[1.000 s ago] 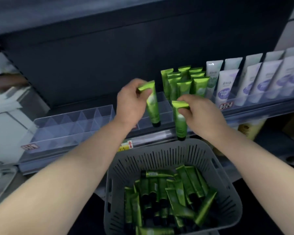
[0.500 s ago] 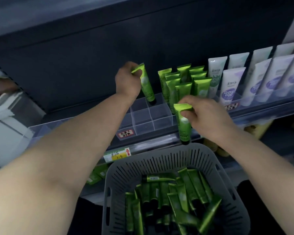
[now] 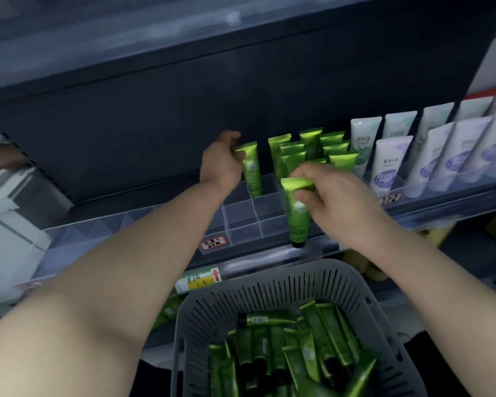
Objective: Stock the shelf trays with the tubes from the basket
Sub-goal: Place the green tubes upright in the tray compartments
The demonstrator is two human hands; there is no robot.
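Head view: looking down over both forearms at a dim shelf [image 3: 447, 200], with the grey basket [image 3: 269, 290] parked right under it.
Done so far: one clump of green tubes [image 3: 312, 150] stands crimp-up at the right end of the clear divided tray [image 3: 241, 222], just beside the white and purple tubes [image 3: 390, 164] next door.
Left to do: loads, honestly. The cells in front of and left of that clump look bare. The tray runs on leftward with nothing green in it that I can make out. The basket holds a big heap of loose tubes [image 3: 298, 348] lying every which way. I'd call it early days.
Left side: the left hand [image 3: 222, 164] is reached far in, arm stretched long. Its fingers pinch the crimped top of the left-hand tube [image 3: 252, 170], which stands cap-down in a back cell just left of the clump. Can't tell if it's fully seated.
Right side: the right hand [image 3: 335, 193] sits nearer the front, wrist bent. Thumb and fingers grip the crimp of the right-hand tube [image 3: 297, 216], which hangs cap-down in front of the tray's front wall, above the basket. It's not in any cell yet.
My guess: the left-hand tube gets let go, then the right-hand tube goes into a free cell nearby.
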